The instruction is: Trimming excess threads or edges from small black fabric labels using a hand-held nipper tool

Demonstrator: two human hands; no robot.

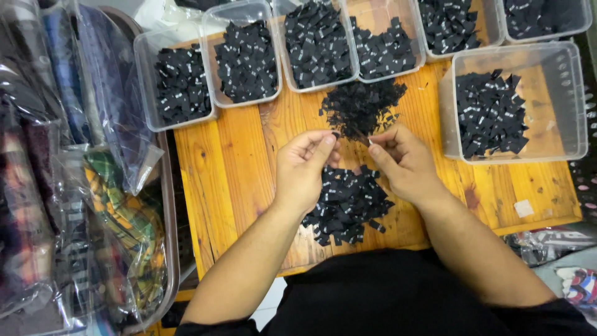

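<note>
From the head camera, both hands worked over a wooden table (236, 180) strewn with small black fabric labels. The left hand (305, 167) was curled, its fingers bent in toward the palm and the thumb and forefinger closed together near the far pile (360, 109) of labels; whether a label sat between them could not be told. The right hand (404, 162) was likewise pinched, thumb against forefinger, on what looked like a small label (371, 142) with a pale edge at the fingertips. The two hands were near each other but apart, with the far pile just beyond them and a near pile (348, 205) of the same labels on the table between and under the wrists.

Along the far edge stood a row of clear plastic tubs, each holding black labels: one at the far left (144, 81), the next (245, 59) beside it, then two more (317, 43) (382, 50) in the middle, and others at the far right. A larger tub (559, 93) sat to the right of the hands, its labels heaped on its left side.

To the left of the table, folded clothes in clear bags (118, 205) were stacked in a tray. More bagged cloth (575, 283) showed at the near right. The person wore a black top (385, 298).
</note>
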